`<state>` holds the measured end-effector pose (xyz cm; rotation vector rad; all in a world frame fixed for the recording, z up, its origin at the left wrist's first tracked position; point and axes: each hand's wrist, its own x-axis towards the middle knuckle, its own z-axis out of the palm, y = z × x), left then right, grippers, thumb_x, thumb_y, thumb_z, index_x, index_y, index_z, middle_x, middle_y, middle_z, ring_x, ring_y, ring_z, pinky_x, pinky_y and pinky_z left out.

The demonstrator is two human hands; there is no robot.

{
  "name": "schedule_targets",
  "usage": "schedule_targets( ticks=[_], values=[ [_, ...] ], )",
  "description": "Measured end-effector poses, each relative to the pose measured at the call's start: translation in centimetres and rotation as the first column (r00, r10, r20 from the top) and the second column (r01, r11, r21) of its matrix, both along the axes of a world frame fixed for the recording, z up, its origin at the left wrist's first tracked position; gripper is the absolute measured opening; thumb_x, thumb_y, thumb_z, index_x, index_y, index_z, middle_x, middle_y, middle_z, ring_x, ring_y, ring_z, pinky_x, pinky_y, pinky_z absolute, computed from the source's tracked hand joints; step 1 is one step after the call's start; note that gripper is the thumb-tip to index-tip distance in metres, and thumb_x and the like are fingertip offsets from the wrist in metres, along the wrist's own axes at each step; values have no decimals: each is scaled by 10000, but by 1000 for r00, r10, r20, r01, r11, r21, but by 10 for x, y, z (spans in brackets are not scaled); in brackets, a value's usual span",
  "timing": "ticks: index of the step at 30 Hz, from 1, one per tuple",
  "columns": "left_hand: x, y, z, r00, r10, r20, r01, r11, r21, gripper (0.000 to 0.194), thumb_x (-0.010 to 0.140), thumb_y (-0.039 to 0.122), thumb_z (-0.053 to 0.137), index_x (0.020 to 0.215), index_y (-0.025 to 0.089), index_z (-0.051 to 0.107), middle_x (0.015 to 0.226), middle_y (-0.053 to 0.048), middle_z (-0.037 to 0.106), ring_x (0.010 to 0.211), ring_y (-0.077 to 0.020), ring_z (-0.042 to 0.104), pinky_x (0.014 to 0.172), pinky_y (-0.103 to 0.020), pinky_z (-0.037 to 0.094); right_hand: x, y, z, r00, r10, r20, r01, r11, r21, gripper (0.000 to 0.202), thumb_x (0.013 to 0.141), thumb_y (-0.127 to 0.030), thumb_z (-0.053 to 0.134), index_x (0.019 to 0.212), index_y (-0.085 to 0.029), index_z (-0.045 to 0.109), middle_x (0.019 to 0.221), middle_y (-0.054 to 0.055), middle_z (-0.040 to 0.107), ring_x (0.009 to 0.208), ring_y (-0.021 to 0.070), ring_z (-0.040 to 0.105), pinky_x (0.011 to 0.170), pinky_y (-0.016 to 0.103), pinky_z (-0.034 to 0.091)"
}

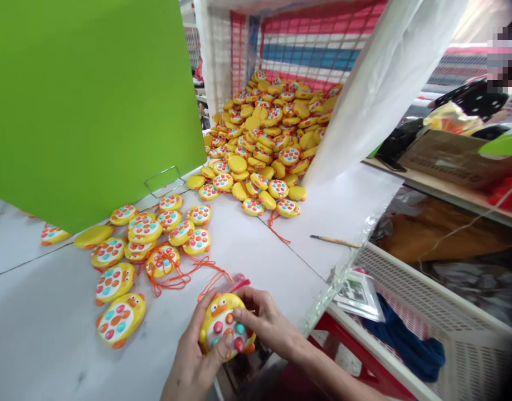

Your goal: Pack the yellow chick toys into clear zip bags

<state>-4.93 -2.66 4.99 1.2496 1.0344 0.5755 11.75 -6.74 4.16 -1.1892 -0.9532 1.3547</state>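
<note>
Near the table's front edge, my left hand (197, 345) grips a yellow duck toy (218, 328) with a white belly and pink, orange and blue-green buttons. My left thumb lies across the lower buttons. My right hand (268, 317) is closed on the toy's right side, its thumb by an upper button. Just behind the toy is a clear piece with a pink edge (241, 284), partly hidden by my fingers. Orange cords (176, 275) lie tangled on the table to the left, among several similar duck toys (121, 320).
A green panel (88, 106) stands at the left. Behind, a large heap of duck toys (272, 128) lies against a wire mesh, with white plastic sheeting (376, 83) beside it. A thin brush (335, 240) lies right. White baskets (468, 334) and a person's dotted sleeve (468, 100) are further right.
</note>
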Motion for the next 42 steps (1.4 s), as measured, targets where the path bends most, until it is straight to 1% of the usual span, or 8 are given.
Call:
schedule_targets(
  ticks=[6, 19, 23, 26, 28, 32, 38, 42],
  values=[
    [-2, -1, -5, 999, -19, 31, 20, 1000, -16, 755, 668, 346, 736, 1332, 219, 399, 1283, -100, 564, 1111, -294, 572, 886, -331, 516, -6, -3, -8, 994, -93, -60, 88, 992, -92, 441, 760, -534, 634, 935, -129, 643, 806, 51, 645, 692, 163, 575, 585, 248, 457],
    [9, -5, 1, 969, 241, 55, -232, 964, -128, 777, 633, 399, 753, 1320, 235, 428, 1283, -85, 568, 1116, -274, 565, 823, -266, 524, 2, -3, 2, 986, 111, -123, -109, 994, 25, 439, 854, -495, 533, 1155, -175, 539, 1014, 63, 620, 925, 190, 584, 806, 311, 478],
    [7, -1, 9, 926, 320, 199, -217, 884, -414, 645, 731, 395, 686, 1302, 226, 438, 1168, -98, 622, 867, -205, 644, 613, -236, 521, 8, -10, 6, 973, 59, 224, -96, 982, 161, 530, 845, -365, 588, 1323, -233, 398, 1305, 102, 470, 1180, 233, 462, 940, 372, 434],
    [9, -2, 8, 908, 301, 290, -124, 857, -501, 451, 761, 375, 667, 1160, 189, 567, 976, -61, 669, 630, -118, 591, 476, -195, 456, 8, -15, 14, 811, 27, 585, -232, 932, 279, 563, 817, -225, 619, 1332, -247, 390, 1414, 99, 350, 1313, 252, 304, 1065, 417, 307],
    [11, -5, 5, 891, 310, 331, -104, 849, -518, 339, 766, 364, 666, 1052, 185, 635, 872, -31, 669, 562, -90, 547, 441, -182, 430, 6, -17, 19, 730, 34, 683, -310, 906, 287, 485, 846, -181, 575, 1301, -251, 419, 1381, 90, 394, 1288, 230, 343, 1073, 396, 304],
    [11, -8, 0, 865, 329, 378, -61, 818, -571, 277, 802, 370, 624, 1024, 208, 659, 880, -25, 678, 600, -103, 571, 482, -194, 462, 2, -17, 21, 708, 17, 706, -298, 914, 276, 449, 857, -209, 589, 1271, -263, 423, 1250, 80, 506, 1151, 215, 473, 985, 347, 401],
    [6, -9, -1, 928, 191, 320, -20, 883, -470, 465, 826, 505, 517, 1195, 225, 556, 1135, -97, 644, 890, -251, 646, 584, -282, 538, 6, -17, 16, 703, -4, 711, -269, 924, 271, 362, 865, -195, 568, 1203, -259, 457, 1187, 74, 522, 1090, 210, 501, 910, 328, 430],
    [2, -11, -10, 981, 107, 160, -98, 993, -63, 544, 714, 413, 691, 1211, 250, 543, 1290, -82, 563, 1144, -282, 548, 817, -294, 539, 10, -15, 17, 720, -12, 694, -250, 928, 276, 274, 862, -202, 572, 1122, -241, 494, 1124, 69, 549, 1013, 196, 536, 858, 311, 452]
  ],
)
